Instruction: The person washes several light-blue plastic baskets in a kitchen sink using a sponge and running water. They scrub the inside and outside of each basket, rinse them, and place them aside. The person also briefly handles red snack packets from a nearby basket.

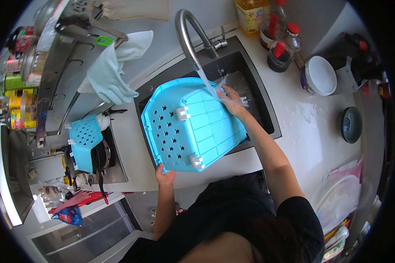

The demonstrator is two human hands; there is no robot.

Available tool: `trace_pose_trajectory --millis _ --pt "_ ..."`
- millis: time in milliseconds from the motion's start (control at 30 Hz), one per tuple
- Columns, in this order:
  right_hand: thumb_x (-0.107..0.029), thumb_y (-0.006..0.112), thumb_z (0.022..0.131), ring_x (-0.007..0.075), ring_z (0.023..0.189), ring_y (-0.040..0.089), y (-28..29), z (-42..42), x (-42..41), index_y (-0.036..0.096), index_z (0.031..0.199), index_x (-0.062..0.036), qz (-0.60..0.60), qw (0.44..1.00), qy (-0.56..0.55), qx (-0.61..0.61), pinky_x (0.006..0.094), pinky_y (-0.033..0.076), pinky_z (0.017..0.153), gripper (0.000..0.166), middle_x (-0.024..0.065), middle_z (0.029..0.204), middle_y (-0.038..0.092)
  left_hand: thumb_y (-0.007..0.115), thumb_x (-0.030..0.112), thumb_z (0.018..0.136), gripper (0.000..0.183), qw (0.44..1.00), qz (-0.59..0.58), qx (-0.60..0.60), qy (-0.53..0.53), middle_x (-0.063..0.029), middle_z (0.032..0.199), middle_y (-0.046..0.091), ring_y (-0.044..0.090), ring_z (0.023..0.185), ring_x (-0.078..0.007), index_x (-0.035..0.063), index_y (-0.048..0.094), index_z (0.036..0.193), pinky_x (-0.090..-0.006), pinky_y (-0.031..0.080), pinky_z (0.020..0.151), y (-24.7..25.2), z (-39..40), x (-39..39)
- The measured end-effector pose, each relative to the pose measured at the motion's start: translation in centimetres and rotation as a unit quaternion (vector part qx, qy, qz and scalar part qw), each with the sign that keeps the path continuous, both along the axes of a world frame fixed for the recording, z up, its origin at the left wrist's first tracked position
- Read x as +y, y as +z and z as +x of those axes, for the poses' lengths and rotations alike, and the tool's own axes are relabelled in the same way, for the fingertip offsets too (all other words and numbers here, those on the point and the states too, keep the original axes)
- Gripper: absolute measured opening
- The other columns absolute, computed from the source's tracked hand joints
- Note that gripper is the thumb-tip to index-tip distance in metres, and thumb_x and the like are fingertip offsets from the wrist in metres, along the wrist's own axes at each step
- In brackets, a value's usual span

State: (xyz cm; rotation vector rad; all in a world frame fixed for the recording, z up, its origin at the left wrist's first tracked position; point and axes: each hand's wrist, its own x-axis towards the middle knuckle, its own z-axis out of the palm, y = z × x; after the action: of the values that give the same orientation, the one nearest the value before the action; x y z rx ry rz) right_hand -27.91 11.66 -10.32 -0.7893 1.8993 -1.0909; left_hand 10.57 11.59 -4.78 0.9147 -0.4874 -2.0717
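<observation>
A blue plastic basket [210, 125] with star-shaped holes and white clips lies tilted over the dark sink [266, 121]. My left hand [165, 176] grips its rim at the lower left corner. My right hand [231, 100] rests on the basket's far edge, fingers spread under water running from the curved metal faucet [184, 36]. Whether those fingers grip the edge cannot be told. Water splashes into the sink behind that hand. The basket hides much of the sink.
Pale rubber gloves [108, 72] hang from a rack at left, above another blue basket [85, 131] by the stove. Bottles [279, 56], a white tub [321, 75] and a dark bowl [351, 125] stand on the right counter. A plastic lid [339, 200] lies nearer.
</observation>
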Motion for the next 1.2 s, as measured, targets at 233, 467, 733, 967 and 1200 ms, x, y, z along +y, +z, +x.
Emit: trace_pose_trajectory --millis 233,467,733,967,1200 --pt "-0.056 0.039 0.085 0.0338 0.126 0.03 0.3 0.0 0.7 0.042 0.128 -0.0084 -0.085 0.996 0.006 0.035 0.0407 0.022 0.105 0.064 0.0183 0.132 0.038 0.066 0.025 0.074 0.07 0.962 -0.088 -0.114 -0.234 -0.0118 0.127 0.046 0.044 0.117 -0.027 -0.0009 0.033 0.13 -0.0436 0.034 0.099 2.9 2.2 -3.4" --pt "-0.043 0.049 0.084 0.0401 0.124 0.028 6.1 2.0 3.7 0.04 0.125 -0.0075 -0.228 0.96 -0.02 0.163 0.0492 0.021 0.102 0.054 0.0211 0.13 0.036 0.047 0.038 0.091 0.05 0.92 -0.137 -0.368 -0.006 -0.0115 0.11 0.056 0.057 0.094 -0.0197 -0.0043 0.045 0.117 -0.0335 0.047 0.08 6.3 -3.1 -4.4" --pt "-0.044 0.039 0.088 0.041 0.13 0.016 2.3 0.7 5.5 0.027 0.133 -0.0065 -0.246 0.959 -0.112 0.084 0.0488 0.012 0.106 0.059 0.0231 0.137 0.025 0.056 0.035 0.087 0.043 0.874 -0.23 -0.419 -0.082 -0.0085 0.096 0.059 0.057 0.082 -0.016 -0.005 0.054 0.102 -0.0296 0.047 0.074 5.4 -7.4 -8.4" --pt "-0.039 0.04 0.09 0.0386 0.126 0.028 2.6 -2.9 4.1 0.048 0.118 -0.001 -0.204 0.972 -0.078 0.091 0.0441 0.022 0.104 0.048 0.0226 0.128 0.041 0.051 0.035 0.089 0.046 0.911 -0.176 -0.371 -0.023 -0.0119 0.102 0.059 0.058 0.089 -0.0196 -0.0067 0.051 0.109 -0.0325 0.048 0.077 9.0 -8.7 -6.7" --pt "-0.055 0.033 0.087 0.0355 0.123 0.035 5.4 -13.0 -7.7 0.037 0.127 0.0075 -0.157 0.982 -0.073 0.074 0.0377 0.027 0.103 0.074 0.0267 0.129 0.04 0.04 0.042 0.092 0.058 0.887 -0.231 -0.398 0.024 -0.0134 0.123 0.047 0.049 0.109 -0.0235 -0.0037 0.035 0.127 -0.0371 0.039 0.091 13.7 -1.7 -6.5"
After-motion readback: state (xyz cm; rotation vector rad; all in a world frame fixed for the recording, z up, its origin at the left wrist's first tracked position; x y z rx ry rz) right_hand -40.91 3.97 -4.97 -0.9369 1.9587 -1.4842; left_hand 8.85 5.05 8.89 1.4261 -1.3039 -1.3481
